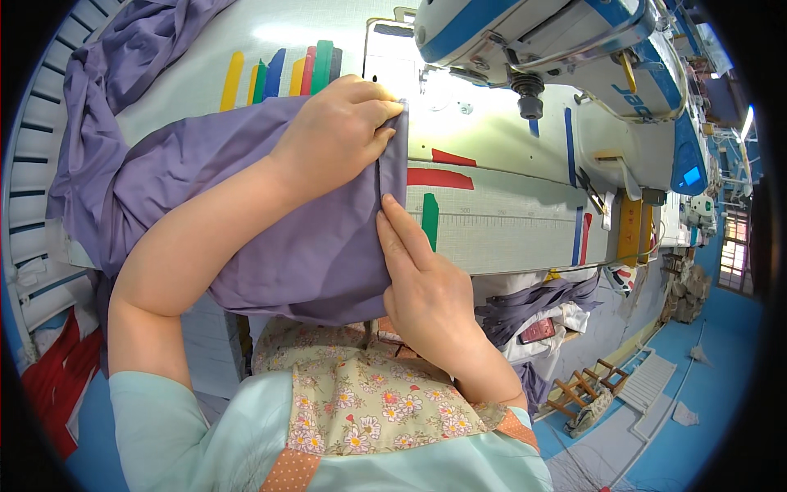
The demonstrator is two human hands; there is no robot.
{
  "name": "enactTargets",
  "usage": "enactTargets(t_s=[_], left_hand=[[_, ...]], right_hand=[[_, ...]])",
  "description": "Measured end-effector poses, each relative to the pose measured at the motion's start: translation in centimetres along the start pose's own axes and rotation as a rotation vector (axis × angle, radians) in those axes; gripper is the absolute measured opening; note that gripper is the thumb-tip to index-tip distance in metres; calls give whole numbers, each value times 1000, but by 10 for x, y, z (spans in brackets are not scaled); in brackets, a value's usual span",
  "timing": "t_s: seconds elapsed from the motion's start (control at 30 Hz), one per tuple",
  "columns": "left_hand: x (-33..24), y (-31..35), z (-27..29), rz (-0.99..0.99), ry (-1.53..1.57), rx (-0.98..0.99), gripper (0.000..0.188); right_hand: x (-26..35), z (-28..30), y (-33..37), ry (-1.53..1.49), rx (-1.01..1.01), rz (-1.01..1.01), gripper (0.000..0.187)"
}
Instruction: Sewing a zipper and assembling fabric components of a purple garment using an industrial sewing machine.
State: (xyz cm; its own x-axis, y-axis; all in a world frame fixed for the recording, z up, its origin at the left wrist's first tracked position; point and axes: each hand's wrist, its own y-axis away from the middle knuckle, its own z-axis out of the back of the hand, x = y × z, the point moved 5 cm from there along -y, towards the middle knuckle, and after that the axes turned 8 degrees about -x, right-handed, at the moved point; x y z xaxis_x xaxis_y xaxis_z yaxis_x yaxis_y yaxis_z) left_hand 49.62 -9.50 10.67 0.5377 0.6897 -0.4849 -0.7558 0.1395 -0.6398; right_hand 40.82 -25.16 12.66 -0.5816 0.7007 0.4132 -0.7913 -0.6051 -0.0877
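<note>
A large piece of purple fabric [303,238] lies across the sewing table, its right edge folded into a narrow strip with a dark line along it. My left hand [340,123] is closed, pinching the far end of that folded edge just left of the lit needle area. Nearer to me, my right hand [430,287] rests on the same edge with its index and middle fingers stretched out along the fold. Its other fingers are partly hidden. The white and blue sewing machine [557,41] stands beyond and to the right of both hands.
Coloured tape strips [321,67] stick to the tabletop, with a printed ruler scale [500,220] along its front. Thread snips [590,190] lie at the right. More purple fabric [160,49] heaps at far left. Below the table hang dark cloth strips [537,303]; a wooden rack [586,389] stands lower right.
</note>
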Motion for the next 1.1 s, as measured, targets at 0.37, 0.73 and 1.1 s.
enactTargets(t_s=[0.37,0.73,1.1], left_hand=[[-9,-2,7,-101,-212,-27,28],[-17,14,17,-151,-190,223,47],[-12,7,-4,-200,-96,172,46]], right_hand=[[2,0,-1,20,23,19,65],[1,0,2,37,-11,125,60],[-11,2,3,78,-20,33,62]])
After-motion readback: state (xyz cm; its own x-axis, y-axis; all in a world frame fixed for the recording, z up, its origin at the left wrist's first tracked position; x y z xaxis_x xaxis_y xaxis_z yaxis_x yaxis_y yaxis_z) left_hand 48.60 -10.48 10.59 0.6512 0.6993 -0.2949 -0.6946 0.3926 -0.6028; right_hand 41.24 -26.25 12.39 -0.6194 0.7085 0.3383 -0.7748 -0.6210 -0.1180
